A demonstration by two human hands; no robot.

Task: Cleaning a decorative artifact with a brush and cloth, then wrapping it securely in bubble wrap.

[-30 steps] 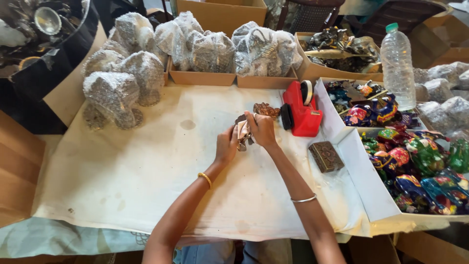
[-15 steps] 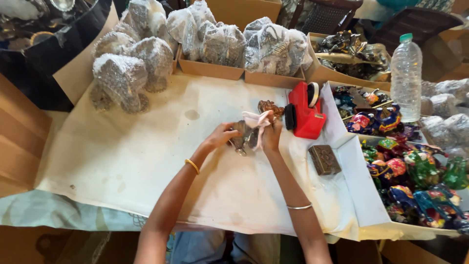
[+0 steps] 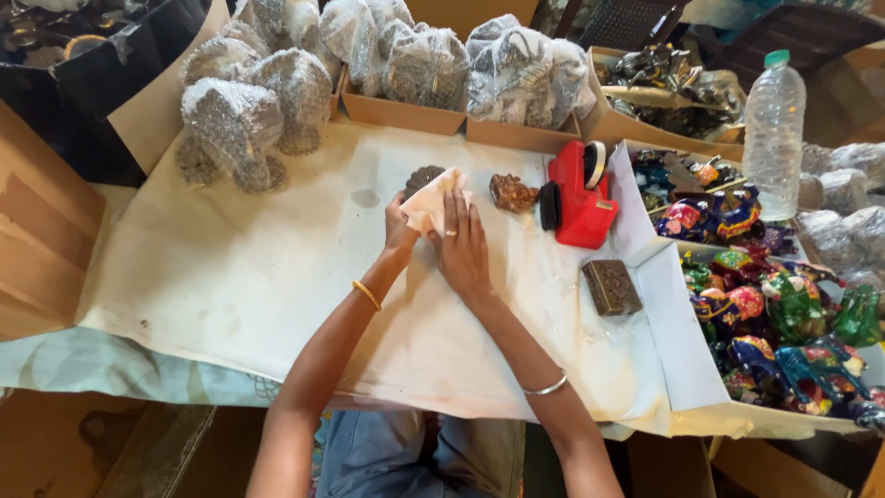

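**Cloth pressed over small carved piece, both hands engaged**

Desk [image 3: 230, 277] covered in off-white sheet. Red tape dispenser [image 3: 581, 195] just right of right hand. Left hand [image 3: 400, 232] clenched on peach cloth [image 3: 431, 205]; right hand [image 3: 463, 244] flat, fingers extended, pressing same cloth. Dark carved piece [image 3: 420, 178] partly under cloth, just beyond left grip. Brown figurine [image 3: 513, 193] near, between right grip and dispenser.

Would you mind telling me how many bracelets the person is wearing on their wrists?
2: a gold bangle on the left wrist, below the left hand, and a silver bangle on the right forearm, below the right hand. No others show.
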